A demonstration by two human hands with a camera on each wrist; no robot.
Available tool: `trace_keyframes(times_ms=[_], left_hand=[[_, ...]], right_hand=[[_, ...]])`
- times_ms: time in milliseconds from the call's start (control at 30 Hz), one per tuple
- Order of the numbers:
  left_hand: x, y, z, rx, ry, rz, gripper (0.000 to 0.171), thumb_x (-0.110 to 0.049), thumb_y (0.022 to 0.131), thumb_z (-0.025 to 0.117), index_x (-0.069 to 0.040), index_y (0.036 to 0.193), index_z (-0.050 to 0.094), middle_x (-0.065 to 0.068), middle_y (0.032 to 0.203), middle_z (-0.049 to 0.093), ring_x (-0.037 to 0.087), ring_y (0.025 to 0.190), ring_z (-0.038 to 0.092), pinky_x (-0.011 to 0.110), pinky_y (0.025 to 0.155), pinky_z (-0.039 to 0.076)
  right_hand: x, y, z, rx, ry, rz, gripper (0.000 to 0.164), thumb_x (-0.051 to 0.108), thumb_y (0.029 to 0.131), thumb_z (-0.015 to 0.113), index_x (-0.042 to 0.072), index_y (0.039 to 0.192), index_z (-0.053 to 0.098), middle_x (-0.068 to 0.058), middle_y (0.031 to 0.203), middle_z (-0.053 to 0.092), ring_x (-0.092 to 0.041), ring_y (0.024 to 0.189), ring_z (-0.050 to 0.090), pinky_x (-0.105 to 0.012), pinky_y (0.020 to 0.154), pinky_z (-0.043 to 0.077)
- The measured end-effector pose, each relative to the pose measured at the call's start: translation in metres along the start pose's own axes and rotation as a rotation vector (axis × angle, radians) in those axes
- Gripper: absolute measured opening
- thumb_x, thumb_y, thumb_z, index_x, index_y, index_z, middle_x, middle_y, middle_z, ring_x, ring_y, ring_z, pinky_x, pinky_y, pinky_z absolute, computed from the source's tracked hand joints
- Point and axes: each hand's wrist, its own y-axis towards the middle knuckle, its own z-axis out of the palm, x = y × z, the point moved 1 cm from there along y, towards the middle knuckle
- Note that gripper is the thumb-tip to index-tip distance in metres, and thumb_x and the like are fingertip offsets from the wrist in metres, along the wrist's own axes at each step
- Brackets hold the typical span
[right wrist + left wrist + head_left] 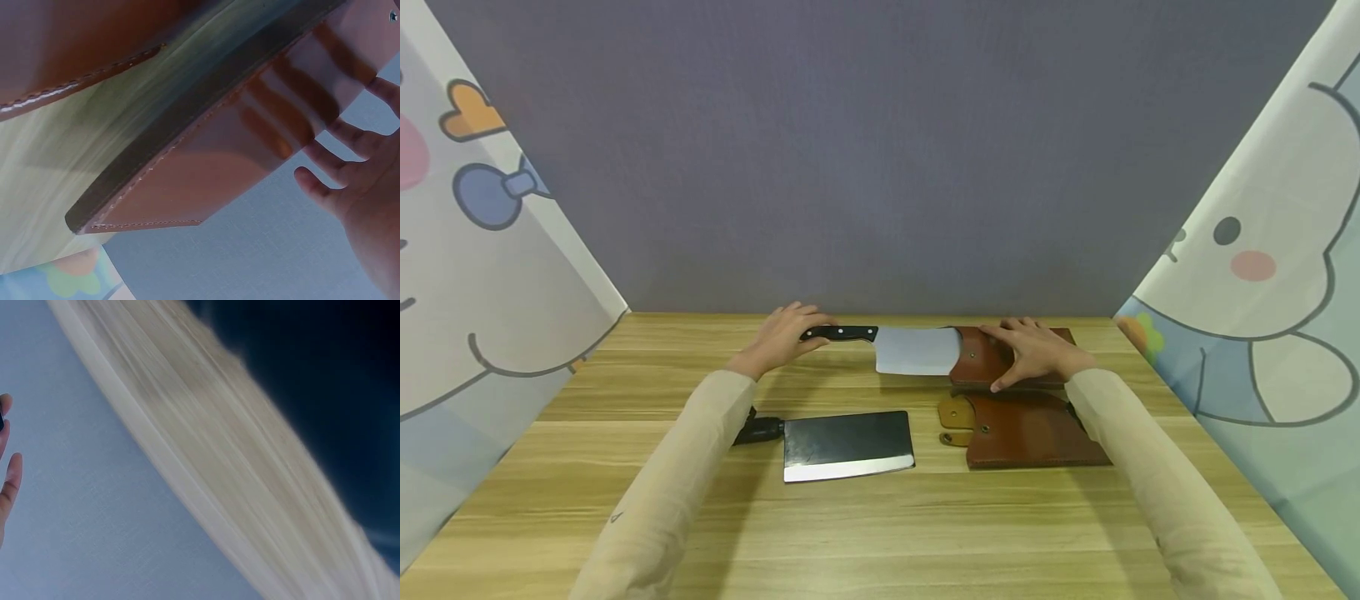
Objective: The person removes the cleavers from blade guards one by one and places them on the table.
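Observation:
In the head view my left hand point(784, 333) grips the riveted black handle of a cleaver point(917, 350). The cleaver's shiny blade points right, its far end hidden in the mouth of a brown leather sheath point(967, 358). Across that sheath lies my right hand point(1033, 348), fingers along the far edge and thumb at the near one. Its spread fingers point(353, 137) reach the sheath's edge in the right wrist view, mirrored in the glossy leather. Only a few fingertips point(14, 472) of the left hand show at the border of the left wrist view.
A dark-bladed cleaver point(848, 446) lies nearer on the wooden table point(880, 542), its handle partly behind my left sleeve. Right of it is a second brown sheath point(1037, 433) with tan snap straps. A grey wall point(880, 167) closes the far side, with cartoon-printed panels left and right.

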Motion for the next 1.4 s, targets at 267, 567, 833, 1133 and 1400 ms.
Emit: trace_keyframes(times_ms=[267,567,833,1133,1400], left_hand=[[0.003,-0.004,-0.001,-0.011,0.013,0.009,0.033,-0.031,0.085,0.063,-0.019,0.117,0.063,0.002,0.101,0.063,0.024,0.089,0.054,0.041,0.072,0.045],[0.006,-0.007,-0.002,-0.005,-0.002,-0.014,0.033,-0.026,0.084,0.065,-0.020,0.116,0.063,0.005,0.106,0.063,0.028,0.098,0.055,0.050,0.083,0.045],[0.010,-0.013,-0.004,0.001,-0.008,-0.025,0.033,-0.026,0.085,0.065,-0.020,0.117,0.062,0.006,0.107,0.062,0.029,0.099,0.055,0.055,0.085,0.044],[0.016,-0.017,-0.006,-0.012,0.013,-0.021,0.034,-0.026,0.084,0.066,-0.020,0.117,0.062,0.006,0.106,0.063,0.028,0.096,0.055,0.050,0.080,0.046],[0.018,-0.022,-0.009,-0.009,0.009,-0.027,0.033,-0.026,0.084,0.065,-0.018,0.117,0.063,0.007,0.105,0.063,0.028,0.096,0.055,0.051,0.080,0.046]], right_hand=[[-0.002,-0.001,0.002,-0.004,-0.008,0.003,0.104,0.060,0.059,0.075,0.013,0.142,0.033,-0.024,0.133,0.040,-0.048,0.121,0.034,-0.069,0.095,0.025],[-0.002,-0.002,0.002,0.001,0.008,0.012,0.104,0.059,0.060,0.075,0.012,0.142,0.033,-0.024,0.135,0.038,-0.050,0.123,0.031,-0.070,0.096,0.023],[-0.001,-0.003,0.002,-0.003,0.007,0.013,0.103,0.058,0.060,0.076,0.012,0.142,0.033,-0.024,0.134,0.039,-0.049,0.122,0.033,-0.070,0.096,0.024],[-0.004,-0.004,0.003,-0.013,-0.008,-0.001,0.102,0.057,0.060,0.076,0.011,0.141,0.034,-0.024,0.131,0.042,-0.048,0.120,0.035,-0.070,0.095,0.026],[-0.008,-0.004,0.005,-0.015,-0.001,0.012,0.103,0.059,0.059,0.076,0.014,0.141,0.034,-0.021,0.130,0.042,-0.046,0.119,0.036,-0.068,0.095,0.027]])
